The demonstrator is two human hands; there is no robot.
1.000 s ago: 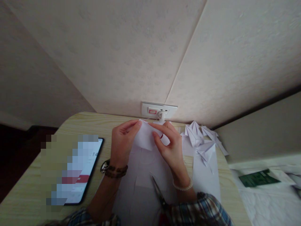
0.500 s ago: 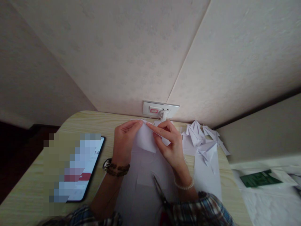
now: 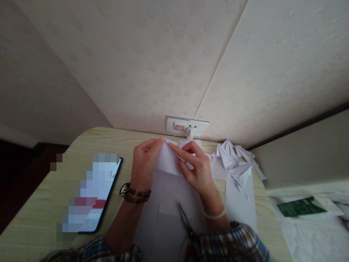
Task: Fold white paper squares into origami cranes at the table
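Note:
A small white sheet of paper (image 3: 168,160) is held up between my two hands over the table. My left hand (image 3: 144,160) pinches its upper left edge between thumb and fingers. My right hand (image 3: 196,163) grips the paper's right side, its index finger pressed along a slanting fold near the top corner. Below, larger white sheets (image 3: 169,233) lie flat on the table. A pair of scissors (image 3: 186,220) rests on them, blades pointing away from me, the handles partly hidden by my right sleeve.
Folded white paper pieces (image 3: 231,160) are piled at the back right of the wooden table (image 3: 92,145). A phone (image 3: 102,200) with a lit screen, partly blurred out, lies at left. A wall socket (image 3: 187,126) holds a white plug. A green packet (image 3: 301,206) lies beyond the right edge.
My right index finger has shifted slightly down and left along the paper's fold. Both hands keep hold of the sheet, and the other things stay in place.

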